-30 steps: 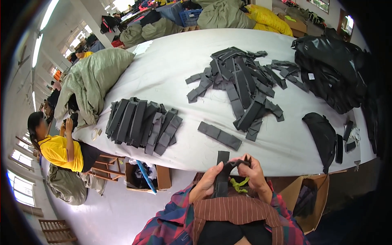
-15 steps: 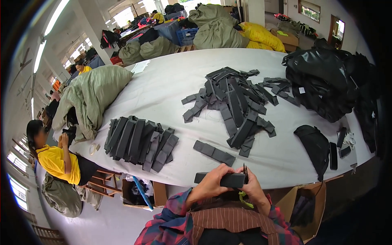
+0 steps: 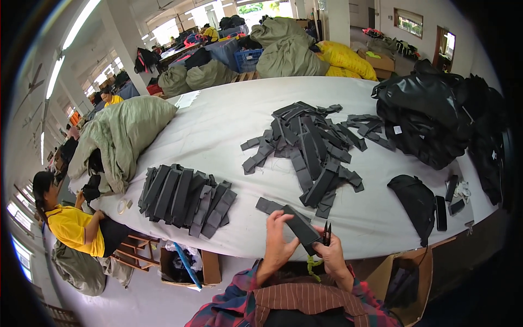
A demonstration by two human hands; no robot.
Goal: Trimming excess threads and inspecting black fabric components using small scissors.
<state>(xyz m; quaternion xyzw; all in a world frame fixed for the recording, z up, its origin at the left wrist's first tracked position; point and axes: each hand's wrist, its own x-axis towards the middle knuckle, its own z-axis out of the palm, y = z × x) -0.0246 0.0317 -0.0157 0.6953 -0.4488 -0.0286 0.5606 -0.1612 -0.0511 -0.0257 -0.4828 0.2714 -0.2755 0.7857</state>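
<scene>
A dark grey fabric strip [image 3: 301,228] is held at a slant above the table's near edge. My left hand [image 3: 278,245] has its fingers curled at the strip's left edge, with the thumb lower down. My right hand [image 3: 333,255] pinches the strip's lower end and also grips black thread snips [image 3: 327,234], points upward. A yellow-green tie [image 3: 312,267] hangs beneath that hand. Behind the held strip, another grey strip [image 3: 266,204] lies on the white table [image 3: 218,131], partly covered from view.
Neatly lined grey strips [image 3: 180,196] lie to the left; a loose heap of strips [image 3: 308,136] lies farther off. Black bags [image 3: 425,114], a black curved piece [image 3: 411,204] and a phone [image 3: 441,213] are on the right. Cardboard boxes [image 3: 212,267] stand below the edge. A person in yellow [image 3: 71,223] sits left.
The held strip has turned from nearly level to a steep slant, its right end lower. My left hand's fingers have loosened and spread along its edge. The snips stay in my right hand.
</scene>
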